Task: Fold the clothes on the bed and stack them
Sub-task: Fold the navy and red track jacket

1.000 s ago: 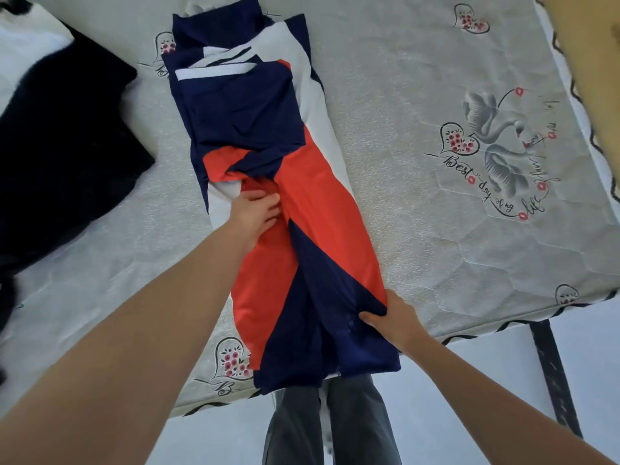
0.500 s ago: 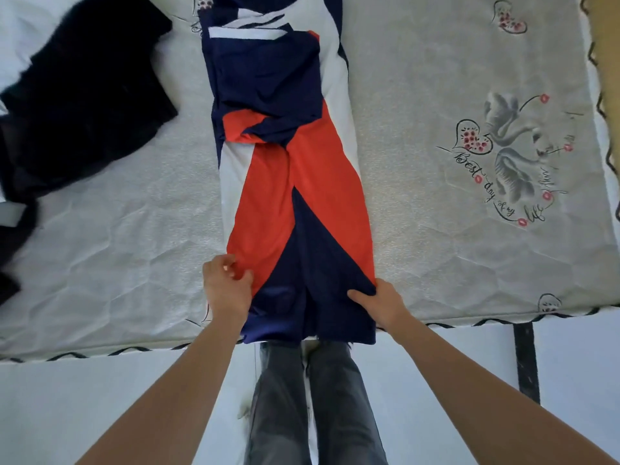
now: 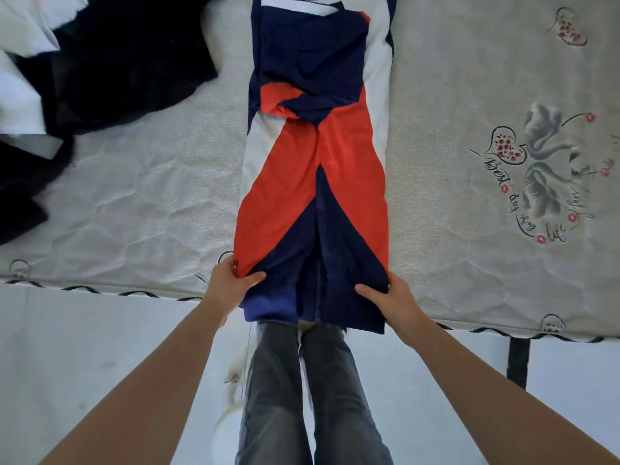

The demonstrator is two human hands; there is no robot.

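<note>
Risk: lifting the near hem unevenly would likely let the tucked side panels slip open, since the fabric looks slick. The navy, red and white garment lies on the bed, long axis running away from the person, hem overhanging the near edge. Left hand and right hand each pinch a hem corner.
</note>
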